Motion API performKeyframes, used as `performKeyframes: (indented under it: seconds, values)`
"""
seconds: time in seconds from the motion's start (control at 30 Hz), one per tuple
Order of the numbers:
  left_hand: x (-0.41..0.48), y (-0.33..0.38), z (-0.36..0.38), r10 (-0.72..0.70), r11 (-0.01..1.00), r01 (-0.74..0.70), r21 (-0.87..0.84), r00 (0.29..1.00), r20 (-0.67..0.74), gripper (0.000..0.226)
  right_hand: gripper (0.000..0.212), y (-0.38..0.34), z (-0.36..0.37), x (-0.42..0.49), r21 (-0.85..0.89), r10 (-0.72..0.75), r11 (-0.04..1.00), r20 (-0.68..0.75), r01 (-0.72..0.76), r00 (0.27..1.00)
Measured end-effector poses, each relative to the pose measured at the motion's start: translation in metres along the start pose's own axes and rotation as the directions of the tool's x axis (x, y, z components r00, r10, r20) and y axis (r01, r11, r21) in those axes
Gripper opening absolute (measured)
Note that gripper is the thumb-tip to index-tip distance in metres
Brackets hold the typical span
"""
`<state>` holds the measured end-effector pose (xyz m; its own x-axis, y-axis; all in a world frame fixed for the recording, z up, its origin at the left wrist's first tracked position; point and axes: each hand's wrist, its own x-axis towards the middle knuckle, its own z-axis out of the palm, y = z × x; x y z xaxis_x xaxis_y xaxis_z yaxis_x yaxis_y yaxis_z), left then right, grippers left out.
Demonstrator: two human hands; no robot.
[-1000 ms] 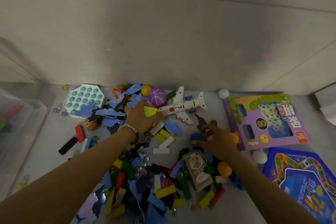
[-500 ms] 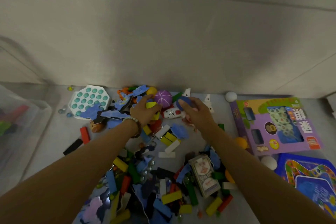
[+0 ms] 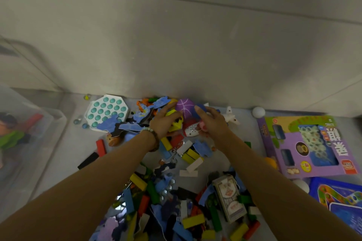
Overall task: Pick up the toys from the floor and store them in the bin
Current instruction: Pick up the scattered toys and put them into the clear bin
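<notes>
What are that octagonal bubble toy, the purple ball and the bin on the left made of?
Octagonal bubble toy: probably soft silicone, matte white with teal domes. Purple ball: likely rubber or foam, dull, with basketball-style lines. Bin: clear plastic, faintly glossy; toys show through its wall.

Extends both bare arms from the near edge toward the far centre, forearms converging. Holds left hand [image 3: 163, 123] palm down, fingers curled round a yellow toy [image 3: 175, 124]. Holds right hand [image 3: 212, 121] just right of it, palm down, fingertips pinching a blue piece [image 3: 200, 107]. Leaves both hands apart.
</notes>
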<state>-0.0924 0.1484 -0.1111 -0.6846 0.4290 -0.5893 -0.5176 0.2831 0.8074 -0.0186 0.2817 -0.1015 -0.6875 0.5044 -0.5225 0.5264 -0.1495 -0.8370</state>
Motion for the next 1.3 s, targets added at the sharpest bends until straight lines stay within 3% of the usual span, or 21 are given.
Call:
performKeyframes:
  seconds: [0.1,0.27,0.5,0.7,0.93,1.07,1.2,1.3]
  values:
    - [-0.013,0.017,-0.014,0.118,0.993,-0.118,0.009,0.99,-0.076,0.036,0.048,-0.012,0.005,-0.011,0.016,-0.013,1.0,0.039,0.012,0.999]
    - [-0.062,0.069,-0.066,0.233,0.973,-0.231,0.025,0.966,-0.11,0.022,0.028,-0.068,0.039,-0.047,0.131,-0.11,0.987,0.139,0.091,0.984]
    - [-0.175,0.132,-0.201,0.35,0.936,-0.344,0.071,0.898,-0.266,0.017,0.028,-0.169,0.156,-0.127,0.135,-0.22,0.973,0.331,0.185,0.918]
    - [-0.268,0.115,-0.321,0.314,0.93,-0.366,-0.027,0.831,-0.46,0.017,0.033,-0.194,0.291,-0.202,0.079,-0.199,0.98,0.509,0.185,0.837]
    - [-0.305,0.055,-0.405,0.135,0.948,-0.273,-0.165,0.812,-0.567,0.033,0.027,-0.183,0.4,-0.24,-0.118,-0.011,0.987,0.615,0.105,0.789]
    - [-0.293,0.03,-0.424,0.095,0.958,-0.232,-0.167,0.809,-0.581,0.039,0.019,-0.177,0.415,-0.24,-0.12,0.053,0.992,0.64,0.032,0.766]
    - [-0.278,0.026,-0.435,0.117,0.971,-0.223,-0.088,0.761,-0.638,0.043,0.03,-0.175,0.403,-0.224,-0.149,0.0,0.983,0.601,0.112,0.799]
    - [-0.271,0.034,-0.43,0.162,0.974,-0.227,-0.018,0.749,-0.642,0.037,0.034,-0.18,0.385,-0.209,-0.081,-0.026,0.993,0.592,0.091,0.805]
